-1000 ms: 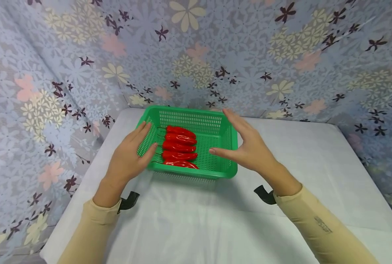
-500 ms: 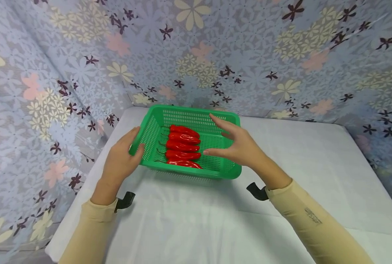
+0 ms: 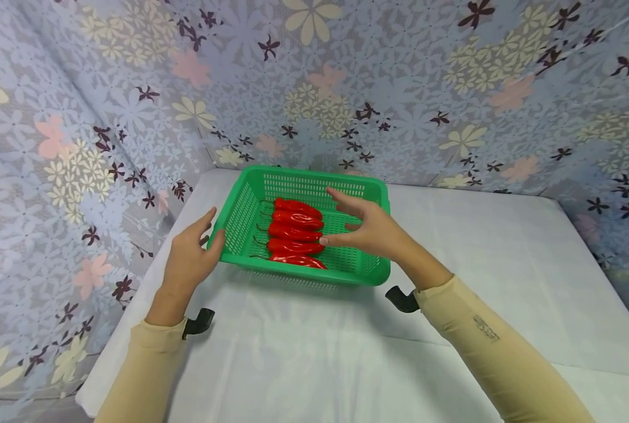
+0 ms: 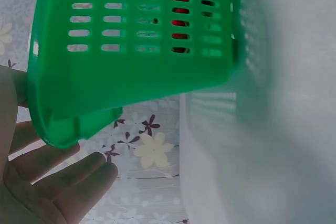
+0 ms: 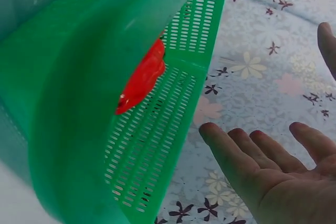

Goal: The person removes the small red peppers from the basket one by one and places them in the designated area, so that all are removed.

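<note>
Several glossy red chili peppers [image 3: 295,231] lie side by side in a green slotted plastic basket [image 3: 314,277], their thin stems pointing left. At the basket's left rim is my left hand [image 3: 191,258], thumb right at the rim and fingers spread outside it. The left wrist view shows straight, parted fingers [image 4: 79,182] beside the green rim. Over the basket's right part hovers my right hand [image 3: 372,232], thumb and fingers apart with nothing between them. Its thumb tip overlaps the ends of the peppers in the head view.
The basket stands on a white-covered table [image 3: 484,252], near its back edge. Behind and to the left rises a flower-patterned wall covering [image 3: 410,88]. Dark curved wrist mounts [image 3: 199,323] stick out from both beige sleeves [image 3: 499,346].
My left hand has moved left from over the basket to its left rim. The right hand has shifted left, from the right rim to above the peppers' right ends. The peppers keep their row.
</note>
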The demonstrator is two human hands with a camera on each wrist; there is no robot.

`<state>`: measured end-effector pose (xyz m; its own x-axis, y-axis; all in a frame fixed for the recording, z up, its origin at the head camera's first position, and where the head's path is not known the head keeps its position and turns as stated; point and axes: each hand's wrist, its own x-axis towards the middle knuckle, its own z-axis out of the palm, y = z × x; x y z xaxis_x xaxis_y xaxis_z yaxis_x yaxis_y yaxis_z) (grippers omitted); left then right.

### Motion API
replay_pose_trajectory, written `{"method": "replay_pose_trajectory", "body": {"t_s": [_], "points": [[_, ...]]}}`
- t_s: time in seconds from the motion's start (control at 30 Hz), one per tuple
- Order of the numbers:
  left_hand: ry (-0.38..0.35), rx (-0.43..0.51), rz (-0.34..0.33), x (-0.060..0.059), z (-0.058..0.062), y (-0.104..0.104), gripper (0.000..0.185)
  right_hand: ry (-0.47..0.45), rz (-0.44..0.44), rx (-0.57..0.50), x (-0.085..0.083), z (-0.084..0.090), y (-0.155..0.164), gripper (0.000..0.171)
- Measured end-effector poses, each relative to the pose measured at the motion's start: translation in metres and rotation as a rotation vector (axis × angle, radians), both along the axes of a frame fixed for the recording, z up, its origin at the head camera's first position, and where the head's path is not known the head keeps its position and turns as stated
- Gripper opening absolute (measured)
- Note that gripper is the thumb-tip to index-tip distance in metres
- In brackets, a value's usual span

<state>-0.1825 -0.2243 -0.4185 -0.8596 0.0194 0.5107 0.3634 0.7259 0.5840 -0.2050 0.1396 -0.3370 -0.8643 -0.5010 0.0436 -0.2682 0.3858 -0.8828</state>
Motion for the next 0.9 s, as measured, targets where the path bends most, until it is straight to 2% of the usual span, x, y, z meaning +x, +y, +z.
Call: {"method": "replay_pose_trajectory", "body": {"t_s": [0.2,0.5,0.77,0.9], "points": [[-0.051,0.024,0.011,0.001,-0.006,-0.003,0.049,-0.068,-0.001,0.001,-0.004,-0.005,-0.003,0.093],[-0.099,0.037,0.028,0.003,-0.012,-0.004,0.051,-0.117,-0.032,0.089,-0.006,-0.013,-0.014,0.092],[-0.207,0.035,0.051,0.004,-0.01,-0.003,0.055,-0.144,-0.005,0.191,-0.006,-0.018,-0.021,0.09],[-0.23,0.045,0.051,0.004,-0.009,-0.002,0.054,-0.166,0.015,0.208,-0.005,-0.021,-0.024,0.089]]}}
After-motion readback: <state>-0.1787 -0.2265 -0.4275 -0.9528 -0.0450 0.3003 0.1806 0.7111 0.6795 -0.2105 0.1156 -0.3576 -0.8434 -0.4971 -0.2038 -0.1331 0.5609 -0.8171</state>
